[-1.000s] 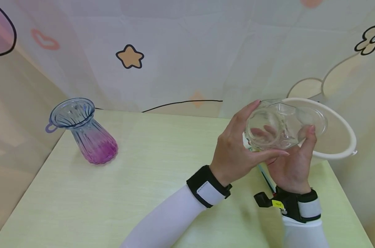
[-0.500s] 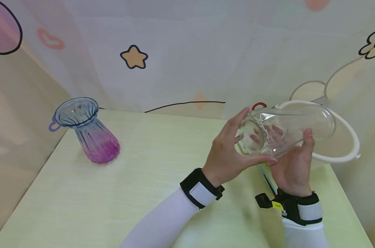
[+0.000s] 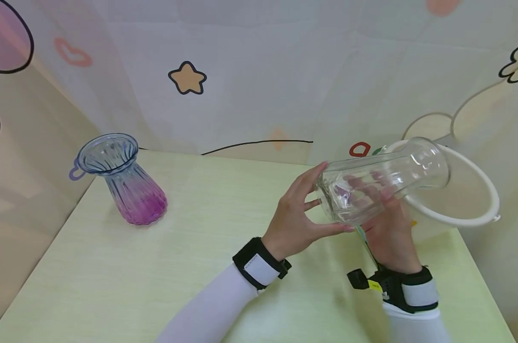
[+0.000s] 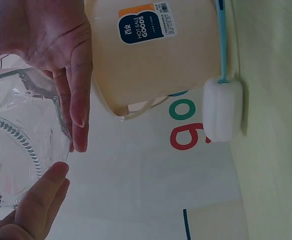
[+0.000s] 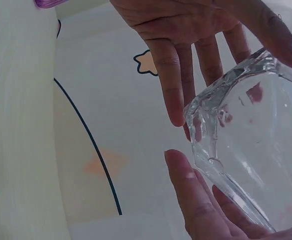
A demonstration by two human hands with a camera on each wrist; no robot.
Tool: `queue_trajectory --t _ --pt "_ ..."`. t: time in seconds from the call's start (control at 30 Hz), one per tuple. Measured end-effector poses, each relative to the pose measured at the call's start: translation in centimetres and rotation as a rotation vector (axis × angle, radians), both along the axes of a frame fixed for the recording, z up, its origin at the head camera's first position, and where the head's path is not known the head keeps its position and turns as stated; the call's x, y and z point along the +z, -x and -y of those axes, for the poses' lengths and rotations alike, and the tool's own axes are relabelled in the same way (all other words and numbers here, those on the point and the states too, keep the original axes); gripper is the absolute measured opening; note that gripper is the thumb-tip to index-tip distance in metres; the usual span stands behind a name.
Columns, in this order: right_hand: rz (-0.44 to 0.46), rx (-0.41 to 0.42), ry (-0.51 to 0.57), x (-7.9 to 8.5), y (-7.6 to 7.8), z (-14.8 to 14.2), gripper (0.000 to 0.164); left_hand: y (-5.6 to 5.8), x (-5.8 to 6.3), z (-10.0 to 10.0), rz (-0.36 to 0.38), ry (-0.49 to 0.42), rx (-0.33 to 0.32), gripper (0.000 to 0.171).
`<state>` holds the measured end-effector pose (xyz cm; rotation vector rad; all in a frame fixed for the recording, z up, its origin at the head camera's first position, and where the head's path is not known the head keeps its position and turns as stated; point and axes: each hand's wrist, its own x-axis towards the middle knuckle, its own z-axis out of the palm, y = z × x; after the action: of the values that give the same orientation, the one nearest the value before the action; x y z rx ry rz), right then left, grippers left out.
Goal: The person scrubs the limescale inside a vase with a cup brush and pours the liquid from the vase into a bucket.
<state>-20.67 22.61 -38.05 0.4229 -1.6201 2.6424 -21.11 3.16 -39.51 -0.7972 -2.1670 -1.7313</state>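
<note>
A clear glass vase (image 3: 379, 181) lies tilted in the air between the hands, its base left and its mouth right, over the bucket's rim in the head view. My left hand (image 3: 291, 216) grips the base end, thumb below and fingers above. Under and behind the vase is my right hand (image 3: 389, 233), palm turned toward it; some of its fingers show through the glass. In the left wrist view, the right hand's long fingers (image 4: 80, 95) lie fairly straight beside the vase. The right wrist view shows the faceted base (image 5: 235, 125) between both hands.
A cream bucket (image 3: 494, 209) stands at the table's right back. Beside it is a white sponge brush (image 4: 223, 110) with a blue handle, partly hidden in the head view. A blue-to-pink ribbed vase (image 3: 134, 190) stands at the left. A patterned cloth (image 3: 250, 85) hangs behind the table.
The glass vase has moved left and slightly down, and its mouth end now tips upward. The left hand moved left with it; the right thumb has left the vase's front.
</note>
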Motion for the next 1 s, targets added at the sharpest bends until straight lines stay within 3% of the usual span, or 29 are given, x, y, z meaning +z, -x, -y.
queue_trajectory --t 0.2,0.47,0.63,0.73,0.87,1.0 --pt "0.003 0.032 -0.082 -0.3 -0.1 1.2 0.067 0.0 -1.3 1.3 0.085 -0.016 -0.014 0.118" --pt "0.020 -0.025 -0.262 -1.1 -0.1 2.4 0.087 0.0 -2.7 2.8 0.213 0.075 -0.010 0.118" --pt "-0.014 -0.077 -0.438 -1.8 0.0 3.3 0.097 0.5 -3.5 3.8 0.185 0.222 -0.007 0.116" --pt "-0.037 -0.103 -0.546 -2.2 0.0 3.8 0.103 0.9 -4.2 4.2 0.168 0.240 -0.037 0.112" --pt "-0.067 -0.140 -0.669 -2.8 0.1 4.5 0.110 1.1 -5.1 4.7 0.210 0.218 -0.085 0.111" --pt "-0.079 -0.137 -0.741 -3.5 0.0 5.0 0.113 1.1 -5.8 5.2 0.287 0.234 -0.092 0.116"
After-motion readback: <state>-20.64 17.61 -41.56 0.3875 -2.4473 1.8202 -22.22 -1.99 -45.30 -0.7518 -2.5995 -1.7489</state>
